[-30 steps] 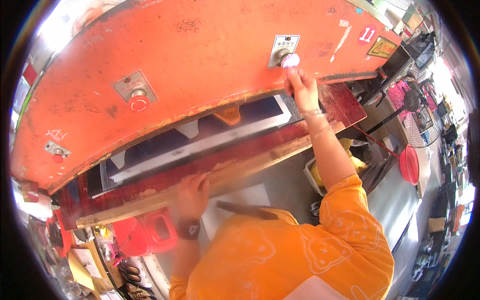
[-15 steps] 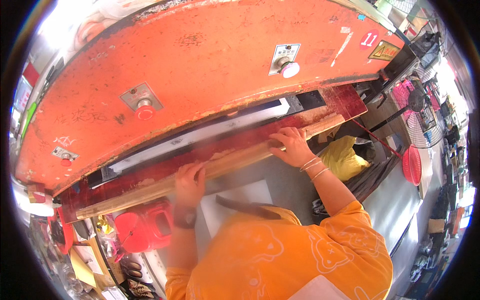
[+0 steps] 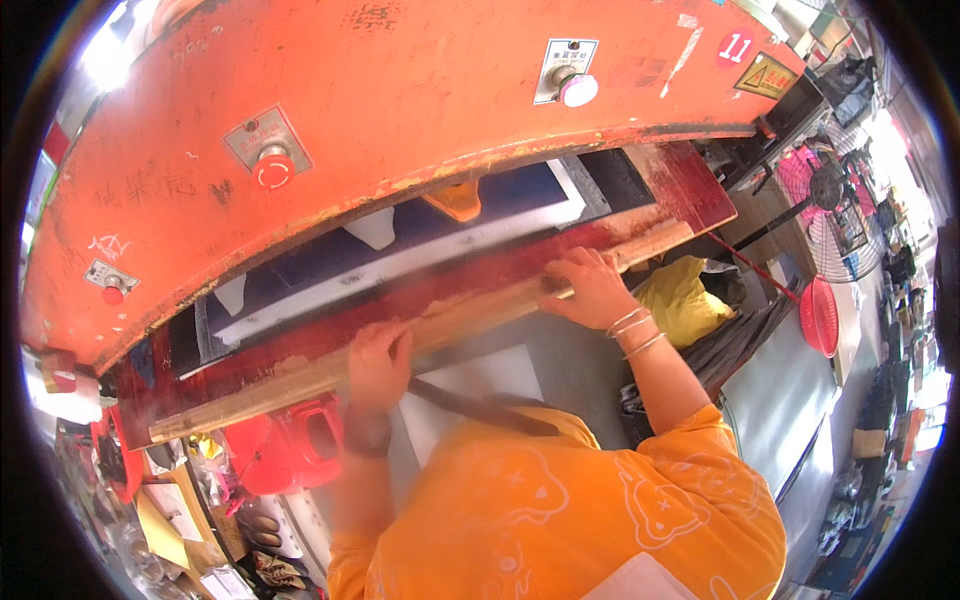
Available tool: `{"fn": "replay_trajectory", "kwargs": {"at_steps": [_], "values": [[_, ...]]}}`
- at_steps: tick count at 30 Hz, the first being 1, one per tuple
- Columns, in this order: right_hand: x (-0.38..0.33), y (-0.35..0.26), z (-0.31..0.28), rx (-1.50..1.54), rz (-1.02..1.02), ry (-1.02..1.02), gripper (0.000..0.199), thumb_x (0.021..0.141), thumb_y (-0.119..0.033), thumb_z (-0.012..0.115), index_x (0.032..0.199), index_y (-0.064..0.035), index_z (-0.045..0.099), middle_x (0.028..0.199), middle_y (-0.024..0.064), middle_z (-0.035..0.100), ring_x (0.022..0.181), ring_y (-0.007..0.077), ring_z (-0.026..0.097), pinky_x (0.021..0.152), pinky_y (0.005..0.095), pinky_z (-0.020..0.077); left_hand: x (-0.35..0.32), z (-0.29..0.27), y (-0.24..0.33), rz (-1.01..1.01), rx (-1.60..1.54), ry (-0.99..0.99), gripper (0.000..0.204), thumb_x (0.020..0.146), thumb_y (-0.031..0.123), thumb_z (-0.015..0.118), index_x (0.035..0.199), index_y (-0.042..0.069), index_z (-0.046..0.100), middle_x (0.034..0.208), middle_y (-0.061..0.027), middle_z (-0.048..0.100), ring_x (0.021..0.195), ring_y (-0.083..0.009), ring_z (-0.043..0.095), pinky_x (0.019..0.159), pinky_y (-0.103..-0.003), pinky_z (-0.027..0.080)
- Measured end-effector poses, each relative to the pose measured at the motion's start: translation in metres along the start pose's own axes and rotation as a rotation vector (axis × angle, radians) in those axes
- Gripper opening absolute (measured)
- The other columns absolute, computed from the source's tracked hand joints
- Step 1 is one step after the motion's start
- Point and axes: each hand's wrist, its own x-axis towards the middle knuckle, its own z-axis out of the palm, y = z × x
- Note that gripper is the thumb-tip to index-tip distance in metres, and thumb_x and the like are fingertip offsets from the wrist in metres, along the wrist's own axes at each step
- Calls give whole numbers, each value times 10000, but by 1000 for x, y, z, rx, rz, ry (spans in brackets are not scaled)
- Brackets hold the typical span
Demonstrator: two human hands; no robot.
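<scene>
A long wooden bar [image 3: 470,326] runs along the front edge of a red, scuffed board [image 3: 690,185] under an orange machine head. My left hand [image 3: 380,362] has its fingers bent over the bar, left of the middle; it looks slightly blurred. Farther right, my right hand [image 3: 590,287] curls its fingers over the same bar, with thin bangles at the wrist. Behind the bar, a dark blue sheet [image 3: 310,275] lies on a white-edged pad [image 3: 400,272]. Pale tongue-like pieces [image 3: 375,229] and an orange piece [image 3: 458,200] show on it, partly hidden by the head.
The orange machine head [image 3: 400,110] spans the far side, with red push buttons [image 3: 272,168] and a pale button [image 3: 577,90]. A red plastic stool [image 3: 290,447] stands below left. Right are a yellow bag [image 3: 685,305], a red basket [image 3: 818,315] and a fan [image 3: 826,187].
The orange machine head has moved up and away, uncovering more of the blue sheet with its pale and orange pieces. Both hands stay at nearly the same places on the bar.
</scene>
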Motion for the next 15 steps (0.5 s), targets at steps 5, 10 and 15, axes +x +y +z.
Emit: {"fn": "replay_trajectory", "kwargs": {"at_steps": [5,10,15], "values": [[13,2,-36,338,-113,-308,472,761,-367,700,1104,-51,619,1065,148,619,972,285,604,862,402,463,-27,-20,29,-106,36,-331,106,791,99,633,850,14,661,756,-149,616,745,-311,607,652,-392,471],[35,-56,-2,97,-87,299,879,584,-416,809,1318,-128,421,1313,197,410,1202,388,399,975,492,345,-6,-19,58,-72,-189,-246,285,836,180,608,1085,43,595,1044,-185,595,980,-348,568,829,-397,460],[17,-101,28,40,26,202,898,559,-427,794,1331,-170,413,1353,231,343,1183,477,347,961,548,319,4,11,74,13,-107,22,708,855,267,605,1388,-50,263,1354,-252,382,1223,-416,383,1017,-448,315]]}}
